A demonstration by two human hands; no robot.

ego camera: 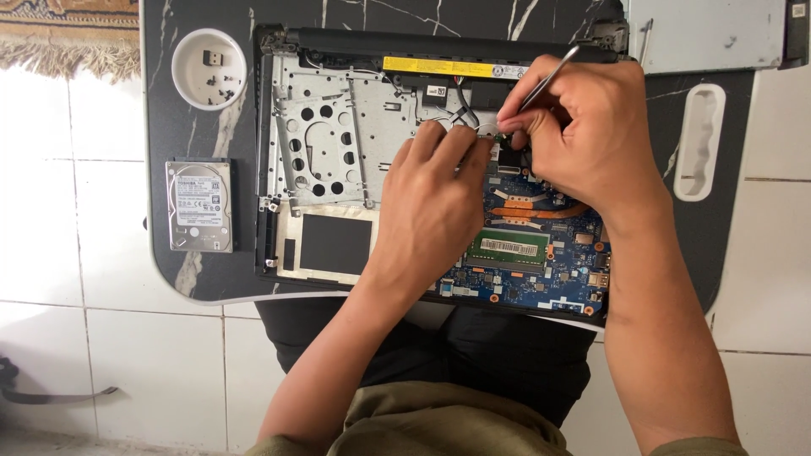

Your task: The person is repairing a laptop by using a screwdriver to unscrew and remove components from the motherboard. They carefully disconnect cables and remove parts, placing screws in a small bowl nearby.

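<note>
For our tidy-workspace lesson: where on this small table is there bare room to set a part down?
Bare marble shows between the white bowl and the hard drive, below the drive, and around the white slot right of the opened laptop. It is crowded where left hand and right hand meet with the tweezers.

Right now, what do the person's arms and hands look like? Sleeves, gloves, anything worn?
Both arms are bare from above the elbow to the fingertips. The left hand and right hand have no gloves, and no rings, watch or wrist strap show. Olive-green short sleeve edges show at the bottom of the frame. Nails are short.
</note>
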